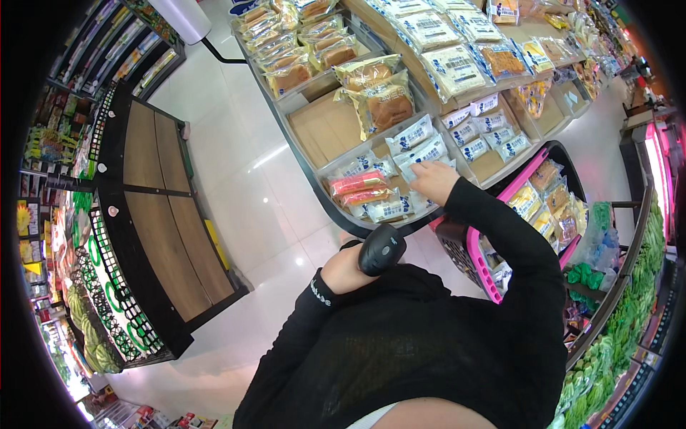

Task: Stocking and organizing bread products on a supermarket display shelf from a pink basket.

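Note:
My left hand (348,271) is wrapped around a black handheld barcode scanner (382,249), held in front of my body. My right hand (434,181) reaches into the front corner compartment of a bread display. Its fingertips touch white wrapped snack packets (423,151); whether they grip one is hidden. Beside them in the same compartment lie pink-wrapped packets (360,187) and more white packets (388,208). Just behind is a compartment with large bagged bread loaves (383,104) at its right side and bare cardboard at its left.
A black basket with a pink handle (477,263), holding packaged breads (552,206), stands at right under my right arm. Bagged buns (292,72) fill the far left compartment. A wood-panelled produce stand (161,236) is across the tiled aisle. Leafy vegetables (595,370) line the right shelf.

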Demonstrator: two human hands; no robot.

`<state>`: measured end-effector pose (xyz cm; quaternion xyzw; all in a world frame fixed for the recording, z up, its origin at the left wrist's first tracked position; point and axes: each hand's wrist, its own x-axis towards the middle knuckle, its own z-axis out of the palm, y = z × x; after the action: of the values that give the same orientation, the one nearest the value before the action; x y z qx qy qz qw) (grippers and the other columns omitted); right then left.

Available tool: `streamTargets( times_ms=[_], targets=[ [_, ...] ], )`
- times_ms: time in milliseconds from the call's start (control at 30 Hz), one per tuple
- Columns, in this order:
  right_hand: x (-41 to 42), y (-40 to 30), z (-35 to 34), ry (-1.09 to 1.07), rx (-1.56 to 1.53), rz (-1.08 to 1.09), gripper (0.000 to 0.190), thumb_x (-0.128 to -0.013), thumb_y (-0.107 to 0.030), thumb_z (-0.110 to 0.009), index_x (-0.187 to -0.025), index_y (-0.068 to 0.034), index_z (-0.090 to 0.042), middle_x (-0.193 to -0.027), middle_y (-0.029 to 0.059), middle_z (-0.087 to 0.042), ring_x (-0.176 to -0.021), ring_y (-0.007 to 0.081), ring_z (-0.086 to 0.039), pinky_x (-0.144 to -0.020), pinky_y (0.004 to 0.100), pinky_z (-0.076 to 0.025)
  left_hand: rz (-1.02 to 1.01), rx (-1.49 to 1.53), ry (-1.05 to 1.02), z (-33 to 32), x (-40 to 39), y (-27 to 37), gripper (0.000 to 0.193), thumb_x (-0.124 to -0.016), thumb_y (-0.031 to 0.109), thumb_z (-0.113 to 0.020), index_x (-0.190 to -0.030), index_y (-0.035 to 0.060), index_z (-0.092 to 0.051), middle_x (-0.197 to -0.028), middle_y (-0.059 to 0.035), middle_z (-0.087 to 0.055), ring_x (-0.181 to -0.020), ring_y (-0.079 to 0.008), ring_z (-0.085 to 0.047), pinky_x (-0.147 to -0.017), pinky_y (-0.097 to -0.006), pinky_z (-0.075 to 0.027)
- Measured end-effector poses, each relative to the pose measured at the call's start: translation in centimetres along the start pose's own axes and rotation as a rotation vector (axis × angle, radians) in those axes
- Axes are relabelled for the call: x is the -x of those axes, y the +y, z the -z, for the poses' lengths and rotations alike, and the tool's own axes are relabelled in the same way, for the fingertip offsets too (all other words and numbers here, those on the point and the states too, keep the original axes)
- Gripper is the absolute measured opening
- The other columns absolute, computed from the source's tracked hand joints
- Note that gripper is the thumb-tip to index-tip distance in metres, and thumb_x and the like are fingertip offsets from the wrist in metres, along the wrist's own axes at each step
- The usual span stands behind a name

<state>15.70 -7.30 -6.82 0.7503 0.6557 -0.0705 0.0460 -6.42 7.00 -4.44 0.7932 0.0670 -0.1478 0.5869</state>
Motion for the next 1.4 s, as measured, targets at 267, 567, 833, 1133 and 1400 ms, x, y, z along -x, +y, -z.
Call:
streamTargets(
  times_ms=[267, 567, 833, 1133, 1400],
  targets=[
    [-1.0, 3.3, 0.5, 0.095, -0.096, -0.247, 0.019, -0.07, -0.007, -0.047, -0.086, -0.01, -0.056, -0.086, 0.0054, -0.051, -0.086, 0.0224, -0.051, -0.072, 0.0333, -0.042, -0.036, -0.081, -0.023, 3.0, -0.4, -0.3, 0.036, -0.065, 0.019, -0.063, -0.096, 0.0054, -0.051, -0.085, -0.0153, -0.058, -0.08, -0.0299, -0.056, -0.07, -0.0331, -0.043],
    [-0.8, 6.1, -2.0, 0.104, 0.05, -0.307, 0.005, -0.065, -0.012, -0.051, -0.069, -0.01, -0.055, -0.076, 0.0018, -0.053, -0.083, 0.0189, -0.05, -0.072, 0.0325, -0.042, 0.002, -0.127, -0.107, 5.9, -0.2, -1.5, 0.038, -0.066, 0.022, -0.061, -0.1, 0.0083, -0.05, -0.085, -0.0154, -0.058, -0.081, -0.0314, -0.055, -0.07, -0.0356, -0.044],
    [-1.5, 7.8, -1.4, -0.09, 0.05, -0.194, 0.022, -0.053, -0.018, -0.068, -0.07, -0.01, -0.058, -0.076, 0.0027, -0.054, -0.084, 0.02, -0.048, -0.073, 0.0328, -0.041, 0.048, -0.144, -0.076, 6.1, -1.0, -0.5, 0.037, -0.064, 0.02, -0.063, -0.097, 0.006, -0.051, -0.084, -0.0168, -0.058, -0.079, -0.0313, -0.055, -0.07, -0.0343, -0.043],
    [-2.7, 9.5, 0.1, -0.379, -0.194, -0.13, 0.032, -0.051, -0.02, -0.071, -0.081, -0.011, -0.063, -0.079, 0.0031, -0.058, -0.09, 0.0206, -0.048, -0.077, 0.0352, -0.039, 0.09, -0.082, 0.009, 3.4, -2.0, 0.7, 0.037, -0.065, 0.02, -0.061, -0.097, 0.0067, -0.05, -0.086, -0.0157, -0.058, -0.082, -0.0316, -0.055, -0.069, -0.035, -0.043],
    [-2.8, 7.3, -0.2, -0.121, 0.145, -0.05, 0.01, -0.066, -0.013, -0.053, -0.067, -0.01, -0.063, -0.072, 0.0029, -0.059, -0.085, 0.0191, -0.051, -0.073, 0.032, -0.041, 0.12, -0.036, 0.064, 1.4, -2.6, 1.0, 0.035, -0.064, 0.016, -0.061, -0.095, 0.0056, -0.051, -0.085, -0.0156, -0.058, -0.079, -0.0304, -0.055, -0.07, -0.0334, -0.043]
  ],
)
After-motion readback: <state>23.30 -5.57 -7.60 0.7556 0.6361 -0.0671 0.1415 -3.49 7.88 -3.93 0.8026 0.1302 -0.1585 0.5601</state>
